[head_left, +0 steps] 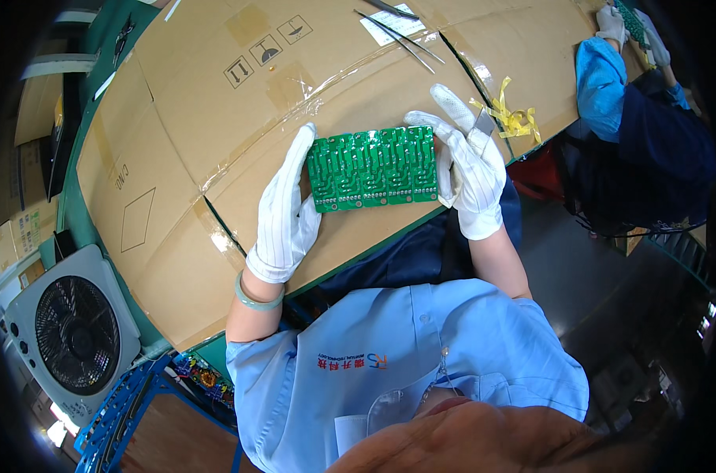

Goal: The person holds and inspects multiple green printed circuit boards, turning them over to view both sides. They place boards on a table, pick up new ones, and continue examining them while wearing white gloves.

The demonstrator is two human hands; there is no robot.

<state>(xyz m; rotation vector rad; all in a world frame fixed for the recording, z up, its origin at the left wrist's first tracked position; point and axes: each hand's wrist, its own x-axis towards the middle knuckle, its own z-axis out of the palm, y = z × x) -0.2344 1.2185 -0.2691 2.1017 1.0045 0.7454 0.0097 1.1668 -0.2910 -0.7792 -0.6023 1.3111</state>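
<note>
A green circuit board [373, 167], its face covered with shiny solder joints, is held level above the cardboard. My left hand [285, 217], in a white glove, grips its left short edge between thumb and fingers. At the opposite edge is my right hand [472, 173], also gloved, with its thumb side against the board and its index finger stretched outward. A small flat grey piece [484, 124], perhaps a blade, sticks out between the right fingers; its lower part is hidden.
Cardboard [216, 126] covers the table. Tweezers [401, 35] lie near a white label at the far side, with yellow tape strips [512, 114] to the right. A fan [78, 331] stands at left, beside a blue rack [149, 394]. A co-worker's gloved hands [612, 24] hold another green board.
</note>
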